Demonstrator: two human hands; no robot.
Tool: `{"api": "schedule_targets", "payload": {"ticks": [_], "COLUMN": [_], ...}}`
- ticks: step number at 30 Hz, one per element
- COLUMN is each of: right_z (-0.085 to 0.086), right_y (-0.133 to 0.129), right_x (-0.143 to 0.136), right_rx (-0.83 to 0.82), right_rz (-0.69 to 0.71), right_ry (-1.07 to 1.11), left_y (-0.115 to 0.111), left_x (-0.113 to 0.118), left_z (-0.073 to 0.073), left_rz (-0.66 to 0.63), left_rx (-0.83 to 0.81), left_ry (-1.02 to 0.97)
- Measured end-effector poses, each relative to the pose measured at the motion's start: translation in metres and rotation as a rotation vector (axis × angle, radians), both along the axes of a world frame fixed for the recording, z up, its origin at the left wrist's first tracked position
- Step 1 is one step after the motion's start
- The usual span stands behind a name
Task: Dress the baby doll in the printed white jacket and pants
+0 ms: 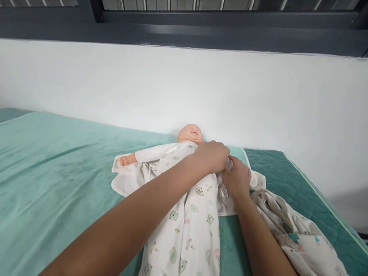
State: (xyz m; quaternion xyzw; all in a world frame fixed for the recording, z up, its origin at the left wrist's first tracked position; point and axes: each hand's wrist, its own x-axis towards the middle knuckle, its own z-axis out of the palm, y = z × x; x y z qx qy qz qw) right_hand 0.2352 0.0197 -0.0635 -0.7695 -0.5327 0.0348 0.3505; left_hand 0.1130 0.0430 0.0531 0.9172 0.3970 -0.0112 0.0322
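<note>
A baby doll (190, 133) lies on its back, head toward the wall, in printed white leggings or a romper (188, 229) with green and pink animals. Its arm on the left is stretched out in a white sleeve (155, 153). Under it spreads an opened white baby shirt (132, 181). My left hand (213, 155) is closed by the doll's shoulder on the right. Close beside it, my right hand (237, 176) is closed too, and a bit of whitish cloth shows between the two. The doll's other arm is hidden behind my hands.
A crumpled white printed cloth (311, 250) lies to the right, partly behind my right forearm. The green sheet (46, 174) covers a bed, with a darker quilted mat (268, 165) at the right. Behind stand a white wall (143, 87) and a dark window frame (197, 33).
</note>
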Motion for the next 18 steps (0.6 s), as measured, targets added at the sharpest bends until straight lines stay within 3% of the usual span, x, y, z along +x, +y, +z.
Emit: {"api": "schedule_targets", "payload": {"ticks": [4,9,18], "right_z": [0.000,0.002,0.006], "right_y": [-0.003,-0.004,-0.006], "right_x": [0.004,0.007,0.015], "right_rx": [-0.034,-0.061,-0.072], "right_rz": [0.006,0.054,-0.065], "right_ry": [-0.019,-0.012,0.095], "left_y": [0.015,0.025,0.027], "left_x": [0.040,0.052,0.038], "left_z": [-0.016,-0.038,-0.028], "left_rz": [0.019,0.061,0.068], "left_rx": [-0.102,-0.108,-0.041], "left_ry": [0.181,0.243,0.268]}}
